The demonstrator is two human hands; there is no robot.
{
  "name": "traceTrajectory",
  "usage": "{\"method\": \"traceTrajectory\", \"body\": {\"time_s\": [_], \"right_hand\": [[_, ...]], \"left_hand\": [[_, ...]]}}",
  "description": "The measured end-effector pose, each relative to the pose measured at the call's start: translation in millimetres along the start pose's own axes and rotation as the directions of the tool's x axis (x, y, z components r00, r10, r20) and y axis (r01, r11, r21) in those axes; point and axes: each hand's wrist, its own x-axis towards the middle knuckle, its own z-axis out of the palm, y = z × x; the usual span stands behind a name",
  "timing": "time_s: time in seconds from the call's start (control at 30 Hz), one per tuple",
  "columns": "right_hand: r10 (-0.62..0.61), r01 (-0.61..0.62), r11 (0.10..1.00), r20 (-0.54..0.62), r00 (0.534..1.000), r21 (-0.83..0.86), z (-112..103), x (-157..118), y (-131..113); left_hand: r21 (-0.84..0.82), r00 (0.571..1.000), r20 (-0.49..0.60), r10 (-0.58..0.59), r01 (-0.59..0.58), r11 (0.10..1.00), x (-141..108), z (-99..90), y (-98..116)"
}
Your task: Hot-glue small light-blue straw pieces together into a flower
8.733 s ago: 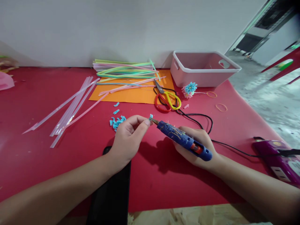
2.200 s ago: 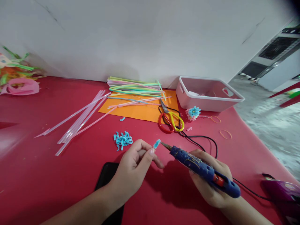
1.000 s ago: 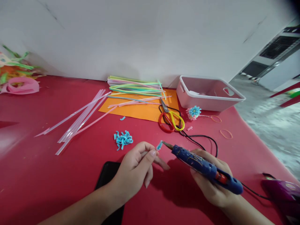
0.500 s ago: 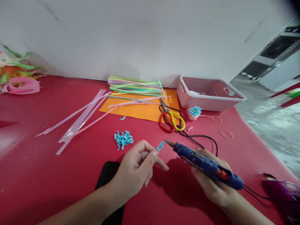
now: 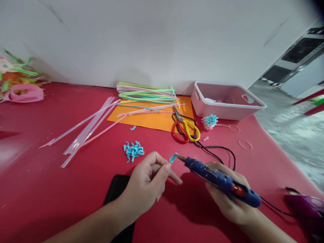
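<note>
Between thumb and forefinger, my left hand (image 5: 149, 179) pinches a small blue piece of pipe cleaner (image 5: 173, 158). My right hand (image 5: 227, 192) is wrapped round a dark blue glue gun (image 5: 215, 175), whose nozzle meets the upper end of that piece. To the left of my left hand lies a small heap of blue pipe cleaner pieces (image 5: 134, 150). Beyond both hands, scissors (image 5: 186, 126) with one red and one yellow handle rest on the edge of an orange sheet (image 5: 144, 122). A black phone-like slab (image 5: 117, 189) sits partly under my left wrist.
Pipe cleaners (image 5: 146, 92) are bundled at the wall, with clear pinkish glue sticks (image 5: 88, 125) to their left. A pink basket (image 5: 225, 109) stands at back right, near a blue and pink fuzzy flower (image 5: 210, 120). The gun's black cord (image 5: 225, 148) loops across the red table (image 5: 63, 202).
The glue gun has moved slightly left, and its tip now touches the blue piece, where a small gap showed before. My left hand has hardly moved.
</note>
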Motion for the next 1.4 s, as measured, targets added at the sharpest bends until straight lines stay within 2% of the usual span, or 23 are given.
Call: {"method": "traceTrajectory", "body": {"time_s": [0.2,0.33,0.6,0.83,1.0,1.1,1.4], "right_hand": [[-0.031,0.032,0.999,0.005,0.999,-0.030,-0.2,3.1,-1.0],[0.044,-0.044,0.998,0.003,0.999,-0.047,-4.4,-5.8,8.5],[-0.024,0.020,0.999,0.126,0.992,0.040,-2.4,-8.6,7.8],[0.034,-0.033,0.999,-0.047,0.998,0.017,1.1,-5.5,4.2],[0.072,-0.072,0.997,0.003,0.997,-0.011,-3.2,-9.5,7.2],[0.071,-0.071,0.997,-0.008,0.997,0.007,-1.4,-5.2,4.8],[-0.034,0.034,0.999,-0.008,0.999,-0.016,1.1,3.3,-3.6]], "left_hand": [[0.003,1.000,0.009,0.020,-0.020,1.000,0.4,-1.5,-0.1],[-0.010,1.000,0.009,0.029,-0.029,1.000,0.1,-1.4,-2.1],[-0.003,1.000,0.018,0.017,-0.016,1.000,0.0,-0.9,0.7],[-0.051,0.997,0.071,0.005,-0.002,0.999,2.2,-3.1,-2.6],[-0.092,0.995,0.099,0.012,-0.003,0.996,2.9,-4.7,-6.5],[-0.090,0.995,0.099,0.015,-0.006,0.996,2.6,-4.8,-6.0],[-0.085,0.995,0.095,0.028,-0.020,0.996,1.5,-3.3,-3.3]]}}
